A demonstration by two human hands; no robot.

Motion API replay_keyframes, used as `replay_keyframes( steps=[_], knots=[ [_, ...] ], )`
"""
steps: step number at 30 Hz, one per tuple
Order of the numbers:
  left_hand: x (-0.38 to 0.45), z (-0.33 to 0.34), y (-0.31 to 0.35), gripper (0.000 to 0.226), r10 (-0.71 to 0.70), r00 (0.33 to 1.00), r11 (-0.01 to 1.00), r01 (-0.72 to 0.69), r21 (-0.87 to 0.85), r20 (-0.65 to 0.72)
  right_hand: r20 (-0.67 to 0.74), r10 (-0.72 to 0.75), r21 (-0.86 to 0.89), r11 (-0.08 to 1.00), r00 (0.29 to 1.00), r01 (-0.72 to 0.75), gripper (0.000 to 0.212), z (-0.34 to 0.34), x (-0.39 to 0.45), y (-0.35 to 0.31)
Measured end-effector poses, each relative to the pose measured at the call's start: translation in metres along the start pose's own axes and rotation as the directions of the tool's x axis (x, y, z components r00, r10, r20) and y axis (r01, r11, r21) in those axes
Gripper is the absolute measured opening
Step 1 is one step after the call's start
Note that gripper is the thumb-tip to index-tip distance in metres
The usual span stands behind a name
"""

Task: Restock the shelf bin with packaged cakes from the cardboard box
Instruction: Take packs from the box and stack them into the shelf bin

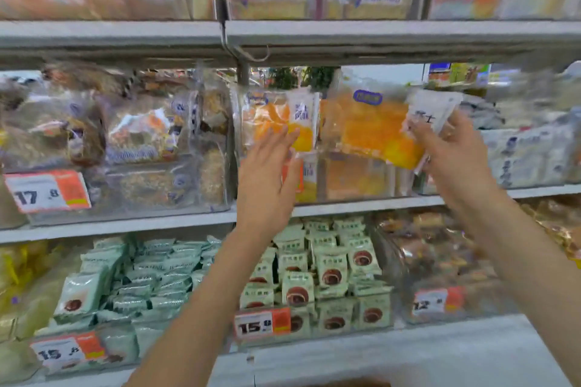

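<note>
Reaching up from the bottom of the view, both bare forearms rise toward the middle shelf. The left hand (267, 166) has a wide, relaxed grip, fingers straight, fingertips against a packaged cake (279, 119) standing at the front of the clear shelf bin (352, 185). The right hand (452, 151) holds a second yellow cake pack (374, 129) by its white end, fingers curled round it, the pack tilted above the bin's front wall and seemingly not yet settled inside.

Judging by that tilt, the held pack could catch on the bin's front lip or drop short, and its slick wrapper may slide out of a grip on one end only. The upright pack under the left fingers looks ready to tip forward out of the bin if the hand lets go before the new one is seated.

Nearest and lowest, pale green snack packs (330, 270) fill bins on the lower shelf, with an orange price tag (262, 324) in front. Beside the cake bin, to the left, sits a bin of brown baked goods (141, 141). Farther up, the grey shelf edge (377, 38) carries more blurred bins and price labels. No cardboard box is clearly in view
</note>
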State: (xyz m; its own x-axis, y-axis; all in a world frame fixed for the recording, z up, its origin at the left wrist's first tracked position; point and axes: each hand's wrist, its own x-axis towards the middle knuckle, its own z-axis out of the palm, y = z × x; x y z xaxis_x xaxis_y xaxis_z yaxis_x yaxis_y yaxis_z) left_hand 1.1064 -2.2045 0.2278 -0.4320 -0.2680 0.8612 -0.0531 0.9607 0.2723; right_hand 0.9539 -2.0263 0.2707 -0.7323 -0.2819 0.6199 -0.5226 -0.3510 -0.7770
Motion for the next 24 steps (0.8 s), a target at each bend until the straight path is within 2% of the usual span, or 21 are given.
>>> replay_keyframes(
  steps=[1, 3, 6, 9, 14, 21, 24],
  knots=[
    [0.02, 0.008, -0.011, 0.051, 0.082, 0.996, 0.981, -0.085, 0.172, 0.024, -0.002, -0.051, -0.053, 0.997, 0.999, 0.051, 0.014, -0.001, 0.031, -0.006],
    [0.046, 0.029, -0.033, 0.055, 0.148, 0.987, 0.899, -0.161, 0.408, 0.064, 0.054, -0.071, -0.192, 0.978, 0.996, 0.08, 0.016, 0.0, 0.085, -0.007],
    [0.051, 0.056, -0.059, 0.055, 0.163, 0.987, 0.82, -0.144, 0.555, 0.015, 0.18, 0.054, -0.349, 0.937, 0.982, 0.012, 0.036, 0.007, 0.134, 0.011],
    [0.051, 0.064, -0.064, 0.054, 0.222, 0.974, 0.8, -0.151, 0.58, -0.053, 0.253, 0.138, -0.359, 0.932, 0.958, -0.04, 0.036, 0.025, 0.141, 0.03],
    [0.052, 0.066, -0.067, 0.054, 0.25, 0.966, 0.793, -0.166, 0.587, -0.065, 0.199, 0.203, -0.374, 0.92, 0.959, -0.117, 0.046, 0.048, 0.135, 0.055],
    [0.051, 0.064, -0.065, 0.054, 0.208, 0.978, 0.794, -0.157, 0.588, -0.019, 0.08, 0.128, -0.633, 0.773, 0.988, -0.049, 0.068, 0.056, 0.136, 0.063],
    [0.051, 0.063, -0.065, 0.054, 0.204, 0.979, 0.798, -0.167, 0.579, 0.001, 0.059, 0.167, -0.718, 0.692, 0.984, -0.074, 0.075, 0.059, 0.135, 0.061]
  ],
)
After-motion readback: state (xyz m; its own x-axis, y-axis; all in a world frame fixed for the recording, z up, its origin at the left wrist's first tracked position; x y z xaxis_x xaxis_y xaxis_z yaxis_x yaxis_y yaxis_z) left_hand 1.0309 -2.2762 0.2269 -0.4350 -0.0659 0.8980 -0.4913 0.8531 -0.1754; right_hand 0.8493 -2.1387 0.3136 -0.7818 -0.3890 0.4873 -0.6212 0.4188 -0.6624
